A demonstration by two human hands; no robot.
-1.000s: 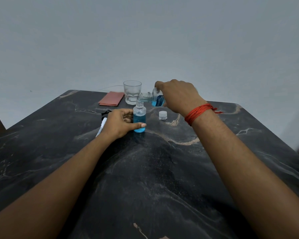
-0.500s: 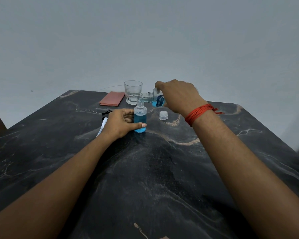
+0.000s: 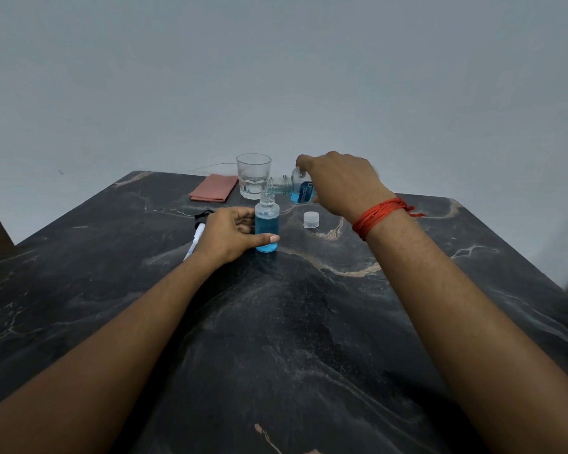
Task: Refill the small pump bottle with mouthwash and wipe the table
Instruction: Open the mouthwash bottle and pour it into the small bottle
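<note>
left hand [image 3: 230, 235]: fingers and thumb curled round the small pump bottle [image 3: 267, 224]. Thumb lies across its near side low down, fingers go behind. Heel of the hand rests on the table [image 3: 292, 339].
small pump bottle: upright on the table, in the middle of the far half. Pump is off and the mouth is open. Blue liquid reaches roughly the shoulder, with a clear neck above. No label seen on it.
right hand [image 3: 341, 183]: grips the mouthwash bottle [image 3: 297, 190] from above, fingers wrapped over its body, holding it in the air.
mouthwash bottle: tipped nearly level with the neck pointing left, its mouth just over the small bottle's mouth. Blue liquid lies along the lower side of the body. Cannot tell whether a stream is running.
label: dark blue panel with pale print and a small square mark, on the mouthwash bottle beside the right hand. Writing too small to read, and no brand made out.
cap [image 3: 311, 219]: pale and ribbed, standing on the table just right of the small pump bottle, apart from it.
pump head [image 3: 200, 221]: black collar with a white tube, lying on the table just left of the left hand and partly hidden behind it.
glass [image 3: 253, 175]: clear tumbler with a thick base, upright behind the small pump bottle. Contents cannot be told.
cloth [image 3: 214, 187]: pinkish-red, folded flat, just left of the glass near the far edge.
wrist thread [image 3: 379, 213]: red-orange cords wound round the right wrist.
table: dark stone look, with pale and tan veins.
</note>
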